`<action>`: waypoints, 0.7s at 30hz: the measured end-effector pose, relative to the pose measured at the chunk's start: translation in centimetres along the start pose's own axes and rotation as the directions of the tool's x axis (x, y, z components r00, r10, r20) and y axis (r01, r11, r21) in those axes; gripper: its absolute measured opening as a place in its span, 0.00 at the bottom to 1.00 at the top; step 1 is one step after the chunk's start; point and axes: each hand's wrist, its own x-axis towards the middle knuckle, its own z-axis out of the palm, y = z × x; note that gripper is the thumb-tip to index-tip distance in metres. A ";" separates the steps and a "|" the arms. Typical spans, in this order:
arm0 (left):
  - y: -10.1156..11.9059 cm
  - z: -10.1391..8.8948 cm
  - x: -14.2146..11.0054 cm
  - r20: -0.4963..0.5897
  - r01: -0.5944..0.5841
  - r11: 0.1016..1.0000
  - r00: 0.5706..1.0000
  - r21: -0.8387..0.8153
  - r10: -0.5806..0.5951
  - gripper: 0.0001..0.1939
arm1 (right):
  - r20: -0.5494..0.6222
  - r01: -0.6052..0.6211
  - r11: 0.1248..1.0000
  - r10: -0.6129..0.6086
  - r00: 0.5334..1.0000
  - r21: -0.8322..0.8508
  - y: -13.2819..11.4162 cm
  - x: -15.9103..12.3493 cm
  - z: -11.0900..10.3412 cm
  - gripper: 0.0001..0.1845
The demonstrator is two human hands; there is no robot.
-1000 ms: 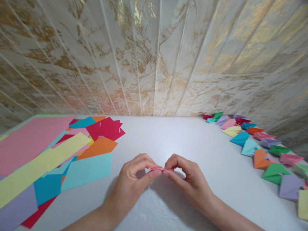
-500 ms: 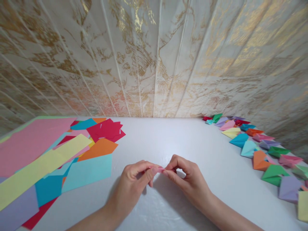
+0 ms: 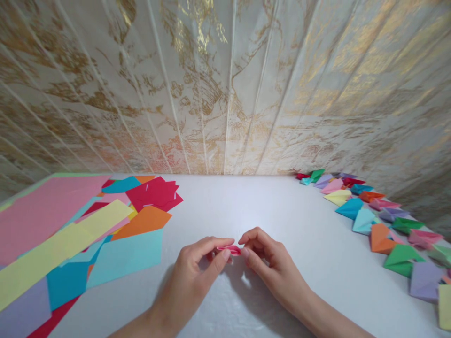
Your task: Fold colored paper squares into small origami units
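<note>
A small pink folded paper (image 3: 234, 250) is held above the white table, its layers slightly parted along the top edge. My left hand (image 3: 204, 263) pinches its left end, thumb in front and index finger along the top, the other fingers behind it. At the right end, my right hand (image 3: 268, 258) has its thumb tip against the paper, with the index finger curled just above. Its remaining fingers are mostly hidden behind.
Coloured paper sheets and cut pieces, among them a yellow strip (image 3: 70, 244) and a light blue piece (image 3: 127, 258), overlap on the left. Folded paper shapes, such as a green one (image 3: 401, 258), line the right side. A gold-patterned curtain (image 3: 218, 94) hangs behind the white table (image 3: 225, 202).
The pink paper shows more of itself now, its layers parted. My right index finger has lifted away from the thumb, and the left thumb and index finger are further apart.
</note>
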 end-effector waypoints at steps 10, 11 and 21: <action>0.2 0.4 -0.5 -0.003 -0.022 0.979 1.000 0.202 0.024 0.04 | -0.020 0.135 0.971 -0.142 0.990 -0.198 0.7 -0.4 0.1 0.06; 0.1 0.4 -0.5 0.000 -0.015 0.978 1.000 0.207 0.015 0.03 | -0.016 0.148 0.965 -0.155 0.988 -0.218 0.7 -0.5 0.1 0.07; 0.0 0.5 -0.5 0.038 -0.021 0.985 0.999 0.172 0.015 0.06 | 0.042 0.402 0.781 -0.437 0.899 -0.478 0.4 -0.9 0.1 0.15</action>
